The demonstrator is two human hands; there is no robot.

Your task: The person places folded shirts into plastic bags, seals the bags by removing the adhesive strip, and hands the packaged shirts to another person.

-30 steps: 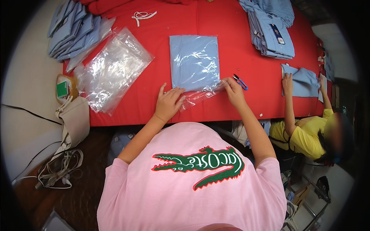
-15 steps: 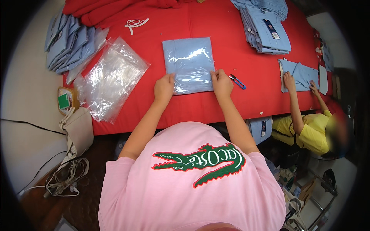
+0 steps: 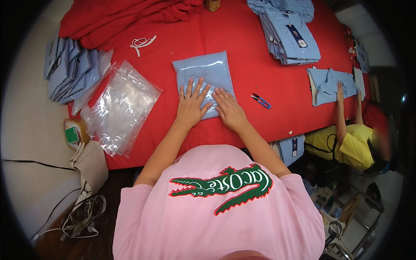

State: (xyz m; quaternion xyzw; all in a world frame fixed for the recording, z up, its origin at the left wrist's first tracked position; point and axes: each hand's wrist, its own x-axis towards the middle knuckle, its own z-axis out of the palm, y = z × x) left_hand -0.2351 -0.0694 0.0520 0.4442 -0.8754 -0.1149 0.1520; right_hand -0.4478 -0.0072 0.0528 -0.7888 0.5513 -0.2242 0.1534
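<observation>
A folded blue shirt in a clear plastic bag [image 3: 203, 65] lies on the red tablecloth [image 3: 242, 125] before me. My left hand [image 3: 191, 103] rests flat on its lower left part, fingers spread, a ring on one finger. Beside it, my right hand [image 3: 229, 109] lies flat on the lower right part with its fingers stretched out. The bag's near edge is partly hidden under my hands. To the right lies a pair of blue-handled thread snips [image 3: 261, 101]. Flat clear plastic bags [image 3: 125, 108] are spread to the left.
Bagged blue shirts [image 3: 73, 69] are piled at the far left, below bunched red cloth [image 3: 125, 19]. A stack of tagged blue shirts [image 3: 292, 39] stands at the back right. A co-worker in yellow [image 3: 355, 145] handles a blue shirt [image 3: 325, 86]. A white strip [image 3: 143, 43] lies behind.
Both hands have let go of the bag's side edges and now lie flat on top of it. The co-worker's hands have shifted on their blue shirt.
</observation>
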